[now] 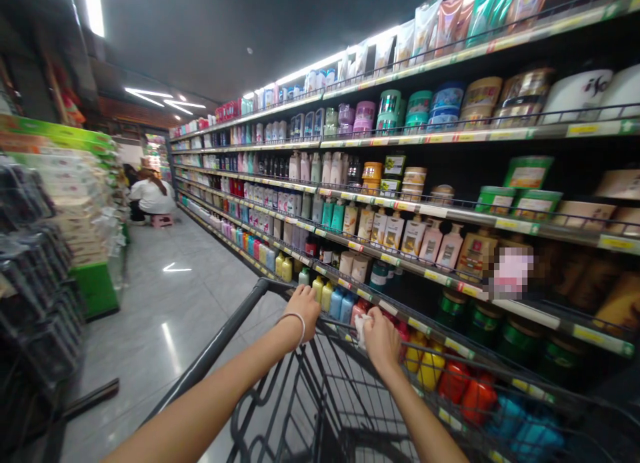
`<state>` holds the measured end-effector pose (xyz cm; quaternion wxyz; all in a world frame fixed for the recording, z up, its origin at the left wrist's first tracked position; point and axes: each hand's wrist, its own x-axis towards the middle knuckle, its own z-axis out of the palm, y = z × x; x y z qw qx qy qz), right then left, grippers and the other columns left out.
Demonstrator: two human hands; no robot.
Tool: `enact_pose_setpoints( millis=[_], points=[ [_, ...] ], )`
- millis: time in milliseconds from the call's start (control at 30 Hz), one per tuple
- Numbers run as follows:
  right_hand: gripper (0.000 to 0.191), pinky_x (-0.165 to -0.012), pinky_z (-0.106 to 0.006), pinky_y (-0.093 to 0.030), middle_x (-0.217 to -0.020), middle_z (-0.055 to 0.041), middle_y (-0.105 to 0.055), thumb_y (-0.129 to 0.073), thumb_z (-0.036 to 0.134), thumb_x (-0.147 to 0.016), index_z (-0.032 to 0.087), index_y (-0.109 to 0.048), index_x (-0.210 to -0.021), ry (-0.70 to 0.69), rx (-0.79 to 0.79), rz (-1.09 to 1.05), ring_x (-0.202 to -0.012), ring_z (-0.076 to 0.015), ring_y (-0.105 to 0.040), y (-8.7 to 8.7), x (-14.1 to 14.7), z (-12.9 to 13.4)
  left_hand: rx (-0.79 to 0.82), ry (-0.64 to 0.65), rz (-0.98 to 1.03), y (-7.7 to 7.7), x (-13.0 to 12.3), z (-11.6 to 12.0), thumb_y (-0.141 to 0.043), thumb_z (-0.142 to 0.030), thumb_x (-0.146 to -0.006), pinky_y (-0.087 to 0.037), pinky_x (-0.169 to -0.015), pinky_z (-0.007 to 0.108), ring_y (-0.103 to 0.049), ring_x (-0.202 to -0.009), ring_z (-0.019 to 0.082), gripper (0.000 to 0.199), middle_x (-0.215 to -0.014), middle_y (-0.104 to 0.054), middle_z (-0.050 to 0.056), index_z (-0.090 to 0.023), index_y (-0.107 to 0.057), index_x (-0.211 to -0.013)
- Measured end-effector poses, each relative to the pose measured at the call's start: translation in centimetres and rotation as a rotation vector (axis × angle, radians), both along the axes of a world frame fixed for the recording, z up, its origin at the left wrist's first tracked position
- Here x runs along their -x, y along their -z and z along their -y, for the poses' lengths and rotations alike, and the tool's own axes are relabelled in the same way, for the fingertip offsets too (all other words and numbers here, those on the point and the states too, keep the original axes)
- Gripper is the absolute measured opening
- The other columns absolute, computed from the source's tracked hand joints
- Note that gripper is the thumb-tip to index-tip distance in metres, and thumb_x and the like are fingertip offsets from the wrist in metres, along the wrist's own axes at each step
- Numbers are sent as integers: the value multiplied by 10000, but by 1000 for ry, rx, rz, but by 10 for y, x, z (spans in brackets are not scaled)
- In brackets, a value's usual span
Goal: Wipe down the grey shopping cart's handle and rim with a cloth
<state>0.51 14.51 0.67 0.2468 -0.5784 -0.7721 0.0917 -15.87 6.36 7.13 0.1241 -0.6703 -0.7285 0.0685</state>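
Observation:
A dark wire shopping cart (pixel 263 289) fills the lower middle of the view. Curled over its far rim is my left hand (pixel 301 311), with a pale bracelet (pixel 300 326) round the wrist. My right hand (pixel 381 336) is closed at the cart's right side, its fingers pinching a crumpled white tissue-like piece (pixel 361 327). Whether those fingers also grip the cart's rim, I cannot tell. Just past the hands, the bottom shelf carries yellow bottles (pixel 327 295) and blue bottles (pixel 341 306).
Long shelves (pixel 370 139) of bottles, jars and tubes run along the right. On the left stand stacked packages (pixel 80 209) and dark boxed goods (pixel 30 263). A person in white (pixel 153 195) sits low on a pink stool (pixel 162 219) farther down the grey tiled aisle (pixel 165 296).

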Motion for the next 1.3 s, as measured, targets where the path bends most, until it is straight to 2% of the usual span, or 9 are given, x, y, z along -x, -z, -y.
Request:
enact_pose_setpoints(
  millis=[267,400,500,700,900,1033,1133,1233,1300],
  points=[
    [383,-714,-321,-432,-937,-154,-728,-339,204,-895,146,-716,-925,-202,19,161,-877,-260,-681,-8,66,19,-36,-21,48,0,2,1,-562,-202,-694,-351,-965,396,-489,-1062,269,257,-1049,-610,139,-151,-702,-904],
    [454,-739,-318,-445,-1001,-154,-705,-322,355,-948,126,-713,-920,-375,-101,210,-913,-255,-661,-4,69,26,-67,-61,76,2,7,-2,-508,-236,-753,-365,-950,388,-495,-1061,265,258,-1011,-620,121,-163,-695,-915],
    [430,-734,-325,-447,-964,-126,-696,-330,390,-961,151,-687,-946,-443,-224,243,-898,-249,-651,4,58,22,-77,-57,86,4,8,-4,-522,-231,-740,-361,-956,396,-494,-1061,267,256,-1007,-625,111,-180,-692,-924],
    [369,-680,-325,-430,-848,-108,-671,-398,439,-947,176,-648,-879,-388,-364,241,-786,-229,-631,23,34,5,-53,-29,77,-1,6,-5,-559,-213,-731,-345,-967,394,-493,-1059,263,255,-1032,-623,110,-187,-696,-944],
    [298,-836,-362,-389,-872,-105,-671,-455,390,-935,173,-647,-862,-375,-427,269,-860,-232,-615,35,-16,-17,4,-36,23,-9,4,-8,-604,-308,-761,-346,-927,416,-494,-1070,281,219,-1044,-634,125,-190,-708,-912],
    [286,-923,-397,-342,-854,-69,-674,-427,335,-953,178,-647,-859,-351,-375,277,-872,-222,-614,40,-65,-30,58,-25,-18,-8,3,-16,-631,-324,-761,-352,-906,429,-519,-1074,297,192,-1006,-671,133,-187,-720,-861],
    [317,-843,-340,-372,-829,-50,-662,-394,335,-961,185,-640,-828,-366,-304,216,-827,-199,-609,40,-90,-36,104,5,-39,-6,3,-23,-642,-313,-761,-371,-894,401,-568,-1037,282,178,-982,-695,132,-174,-720,-840],
    [352,-697,-269,-383,-810,-44,-658,-360,321,-958,190,-639,-788,-412,-190,77,-753,-170,-602,38,-96,-39,134,31,-44,-6,3,-27,-651,-314,-756,-401,-857,369,-610,-986,268,183,-968,-708,132,-168,-721,-841],
    [366,-671,-260,-386,-799,-56,-666,-342,306,-946,183,-637,-766,-383,-139,-50,-742,-173,-605,37,-91,-42,139,40,-42,-6,4,-27,-651,-322,-756,-415,-841,365,-625,-970,271,185,-942,-714,132,-165,-723,-822]
  ],
)
